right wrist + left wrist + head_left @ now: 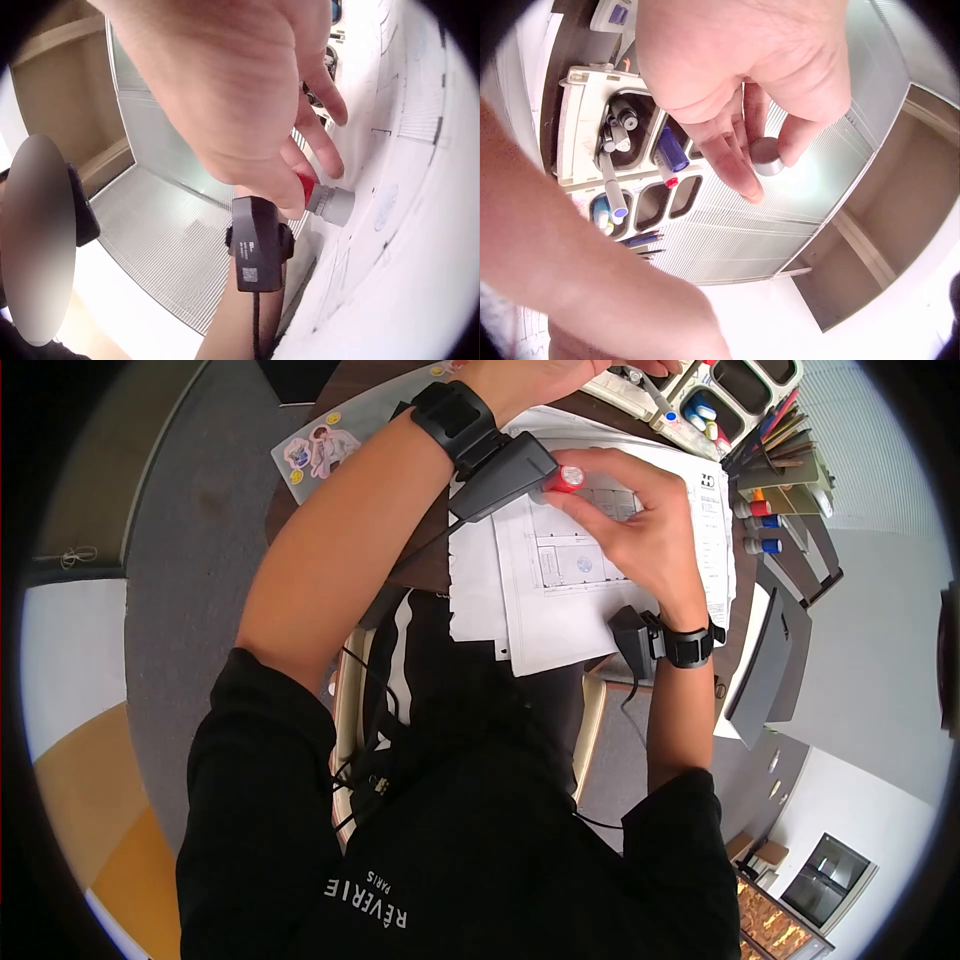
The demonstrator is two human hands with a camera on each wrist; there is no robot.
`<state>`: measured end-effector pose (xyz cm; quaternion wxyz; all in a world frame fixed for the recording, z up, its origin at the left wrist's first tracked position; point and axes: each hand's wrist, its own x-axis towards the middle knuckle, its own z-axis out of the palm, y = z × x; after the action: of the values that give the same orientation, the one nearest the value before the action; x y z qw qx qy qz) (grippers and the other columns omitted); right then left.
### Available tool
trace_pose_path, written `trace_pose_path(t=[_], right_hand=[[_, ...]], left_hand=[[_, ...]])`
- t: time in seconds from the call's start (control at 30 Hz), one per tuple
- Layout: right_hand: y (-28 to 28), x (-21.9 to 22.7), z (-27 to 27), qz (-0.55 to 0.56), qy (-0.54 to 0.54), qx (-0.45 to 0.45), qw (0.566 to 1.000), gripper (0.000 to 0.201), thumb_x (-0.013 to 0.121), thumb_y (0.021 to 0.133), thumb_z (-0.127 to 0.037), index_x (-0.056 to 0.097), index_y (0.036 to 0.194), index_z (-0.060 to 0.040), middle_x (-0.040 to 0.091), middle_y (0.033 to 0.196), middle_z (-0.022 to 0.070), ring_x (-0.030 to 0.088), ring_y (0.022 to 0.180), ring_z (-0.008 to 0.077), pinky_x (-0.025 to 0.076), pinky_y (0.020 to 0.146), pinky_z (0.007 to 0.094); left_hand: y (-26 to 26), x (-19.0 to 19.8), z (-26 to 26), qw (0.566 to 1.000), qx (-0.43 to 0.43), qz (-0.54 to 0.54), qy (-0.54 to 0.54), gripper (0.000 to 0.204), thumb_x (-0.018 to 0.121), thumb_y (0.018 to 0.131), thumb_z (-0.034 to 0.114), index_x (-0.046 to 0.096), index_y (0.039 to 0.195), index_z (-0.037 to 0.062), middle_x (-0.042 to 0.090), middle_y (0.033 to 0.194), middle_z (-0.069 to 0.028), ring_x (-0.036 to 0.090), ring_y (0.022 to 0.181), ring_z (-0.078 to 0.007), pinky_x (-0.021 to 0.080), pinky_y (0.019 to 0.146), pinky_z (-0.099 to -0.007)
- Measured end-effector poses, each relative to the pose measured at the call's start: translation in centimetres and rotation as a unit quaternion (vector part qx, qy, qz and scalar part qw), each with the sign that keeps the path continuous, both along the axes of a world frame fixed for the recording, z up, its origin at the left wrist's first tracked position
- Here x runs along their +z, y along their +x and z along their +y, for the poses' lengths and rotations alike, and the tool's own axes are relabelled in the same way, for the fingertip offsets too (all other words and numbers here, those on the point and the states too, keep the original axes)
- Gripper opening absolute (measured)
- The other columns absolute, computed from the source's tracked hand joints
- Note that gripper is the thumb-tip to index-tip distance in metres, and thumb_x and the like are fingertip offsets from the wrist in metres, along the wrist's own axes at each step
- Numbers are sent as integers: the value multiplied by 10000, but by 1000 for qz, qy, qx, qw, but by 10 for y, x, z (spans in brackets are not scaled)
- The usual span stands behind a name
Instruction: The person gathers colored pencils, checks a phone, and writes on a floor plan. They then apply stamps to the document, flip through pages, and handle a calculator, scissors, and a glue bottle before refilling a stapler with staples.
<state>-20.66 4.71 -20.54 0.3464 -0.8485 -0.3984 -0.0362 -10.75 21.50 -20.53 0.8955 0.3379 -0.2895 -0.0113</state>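
At the top edge of the head view, the left hand (pixel 555 378) is partly cut off. In the left wrist view this hand (pixel 742 67) pinches a small grey cylinder (pixel 766 155) between thumb and fingers. The right hand (pixel 650 530) pinches a small round piece with a red end (pixel 568 479) above printed sheets (pixel 560 625). From the right wrist view, the hand (pixel 217 82) grips its red end (pixel 306 187), and a grey ribbed end (pixel 334 205) points towards the paper (pixel 360 255). A round blue mark (pixel 585 564) shows on the top sheet.
A pale organizer (pixel 581 127) with markers stands beyond the hands. Pencils (pixel 785 435) and several capped bottles (pixel 765 546) are at the right. A laptop lid with stickers (pixel 335 448) lies behind the left forearm. A dark cable (pixel 428 548) hangs by the left wrist camera.
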Motion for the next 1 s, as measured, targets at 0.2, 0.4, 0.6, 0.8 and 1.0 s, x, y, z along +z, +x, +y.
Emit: trace_pose_path(t=[0.2,0.4,0.6,0.8,1.0], right_hand=[[7,-4,-15,53,218,-39,974,315,822,795,-36,721,1090,8,756,996,86,693,866,122,548,838,268],[3,2,-19,71,153,-62,984,308,815,802,-26,717,1092,11,746,1025,84,699,868,125,542,861,280],[1,1,-17,57,91,-69,992,295,827,791,-65,730,1067,-27,751,980,68,700,795,114,536,836,277],[2,-2,-15,41,73,-57,995,284,824,782,-54,740,1054,-50,751,915,52,674,715,116,536,730,258],[-1,-3,-13,28,41,-47,998,256,818,782,-47,739,1026,-53,743,897,63,670,693,130,533,659,268]], left_hand=[[-1,0,1,1000,-8,-3,-12,282,633,990,161,645,1143,-75,685,945,-159,692,797,-216,566,685,-284],[0,-1,-1,1000,-10,-2,-8,285,632,990,161,641,1150,-75,684,946,-160,692,795,-216,568,685,-286],[0,-1,0,1000,2,-3,-2,280,628,991,155,644,1146,-77,684,946,-163,694,795,-216,568,670,-282],[0,-1,0,1000,-7,2,-7,279,628,990,155,645,1148,-75,685,948,-167,696,793,-222,570,672,-288],[0,-2,-1,1000,-6,-1,-7,288,632,989,162,644,1152,-75,683,947,-168,695,792,-223,571,678,-292]])
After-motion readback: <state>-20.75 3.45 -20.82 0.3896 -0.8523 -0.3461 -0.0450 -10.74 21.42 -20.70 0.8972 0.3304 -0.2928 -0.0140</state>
